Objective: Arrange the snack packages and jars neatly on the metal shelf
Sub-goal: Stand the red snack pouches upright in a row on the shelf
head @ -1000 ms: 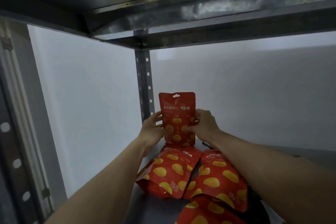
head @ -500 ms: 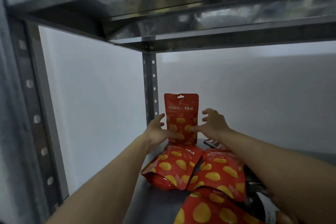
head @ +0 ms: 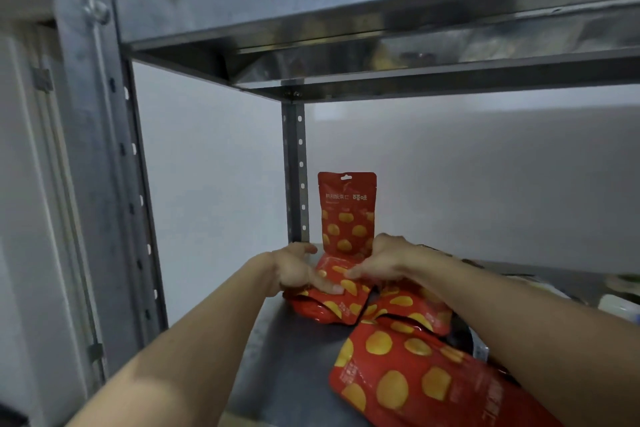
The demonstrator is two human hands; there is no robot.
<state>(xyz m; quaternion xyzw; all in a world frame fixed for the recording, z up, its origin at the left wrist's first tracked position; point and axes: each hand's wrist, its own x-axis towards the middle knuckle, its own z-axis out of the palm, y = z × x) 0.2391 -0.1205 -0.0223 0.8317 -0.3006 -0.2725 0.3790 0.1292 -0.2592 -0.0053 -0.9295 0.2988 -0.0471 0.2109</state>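
One red snack pouch with yellow spots (head: 347, 215) stands upright at the back left corner of the metal shelf (head: 287, 364), free of both hands. Just in front of it lies a second red pouch (head: 330, 305) flat on the shelf. My left hand (head: 298, 270) grips its upper left part, fingers pressing on its face. My right hand (head: 379, 262) pinches its upper right edge. Another flat pouch (head: 412, 310) lies to the right, and a large one (head: 419, 381) lies nearest to me.
A perforated rear post (head: 295, 166) rises beside the standing pouch, and a thicker front post (head: 100, 166) stands at the left. The upper shelf (head: 381, 10) hangs low overhead. Pale containers (head: 620, 308) sit at the far right, partly hidden by my right arm.
Both hands let go of the upright pouch, which stays standing, and dropped down onto the flat pouch in front of it. The view has pulled back and shifted left.
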